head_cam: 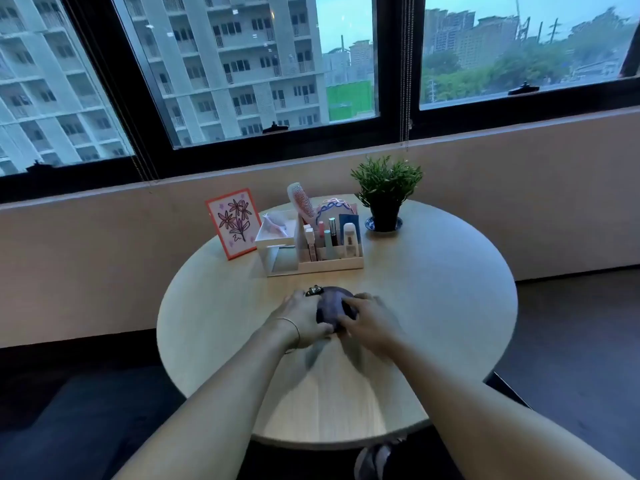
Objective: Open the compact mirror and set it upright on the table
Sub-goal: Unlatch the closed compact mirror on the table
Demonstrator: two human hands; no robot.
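Note:
A dark purple round compact mirror (331, 304) lies on the round wooden table (433, 306), near its middle. Both my hands are on it. My left hand (300, 318) grips its left side, with the thumb at the near edge. My right hand (367, 319) covers its right side, fingers curled over the top. A small metal clasp or charm (313, 291) shows at the compact's far left edge. I cannot tell whether the lid is lifted; the hands are blurred and hide the near half.
Behind the compact stands a white organiser (349, 262) with cosmetics and a pink comb (300, 201). A framed flower picture (234, 222) stands at its left, a potted plant (385, 188) on a blue saucer at its right. A window wall lies beyond the table.

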